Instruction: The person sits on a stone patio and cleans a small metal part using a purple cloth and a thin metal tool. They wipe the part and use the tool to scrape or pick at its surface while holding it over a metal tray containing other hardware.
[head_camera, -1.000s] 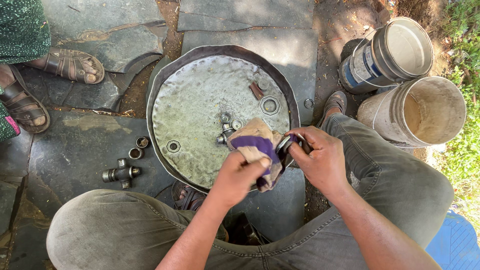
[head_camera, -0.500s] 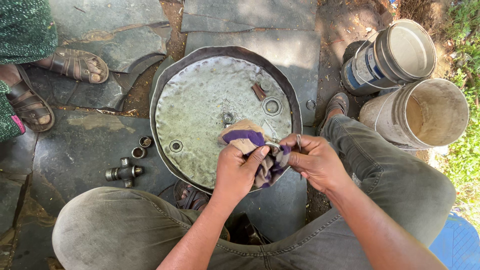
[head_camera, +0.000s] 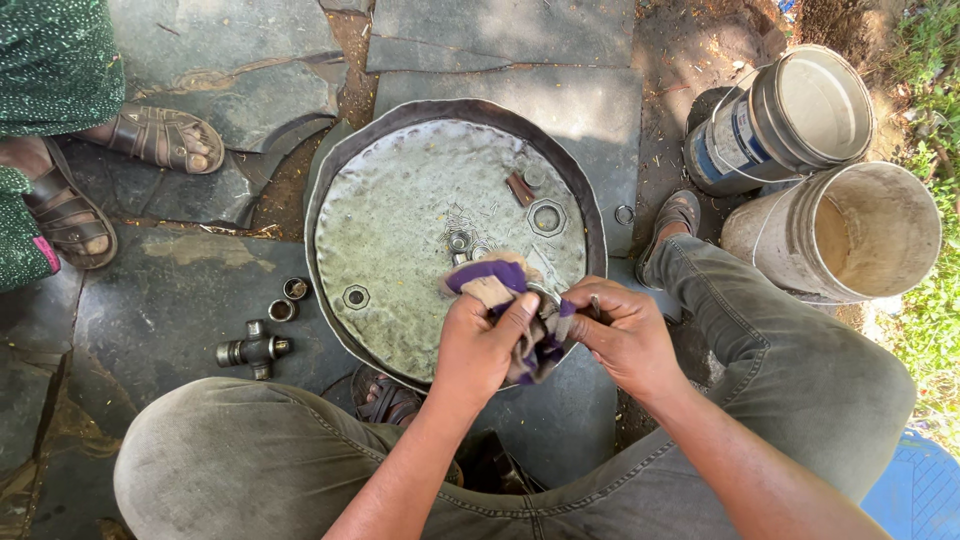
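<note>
My left hand (head_camera: 482, 343) grips a purple and tan rag (head_camera: 497, 283) over the near edge of a round metal pan (head_camera: 400, 220). My right hand (head_camera: 625, 335) holds a small metal part (head_camera: 548, 298) that is mostly wrapped in the rag; a ring shows on one finger. Both hands touch each other around the rag. Several small metal pieces (head_camera: 460, 241) and a rusty bit (head_camera: 520, 188) lie in the pan, which holds a thin layer of cloudy liquid.
A metal cross-shaped joint (head_camera: 252, 350) and two small bearing caps (head_camera: 288, 299) lie on the stone slabs left of the pan. Two buckets (head_camera: 800, 120) (head_camera: 850, 235) stand at the right. Another person's sandalled feet (head_camera: 165, 140) are at upper left.
Both hands have shifted a little right and toward me with the rag. The rag now covers more of the metal part in my right hand.
</note>
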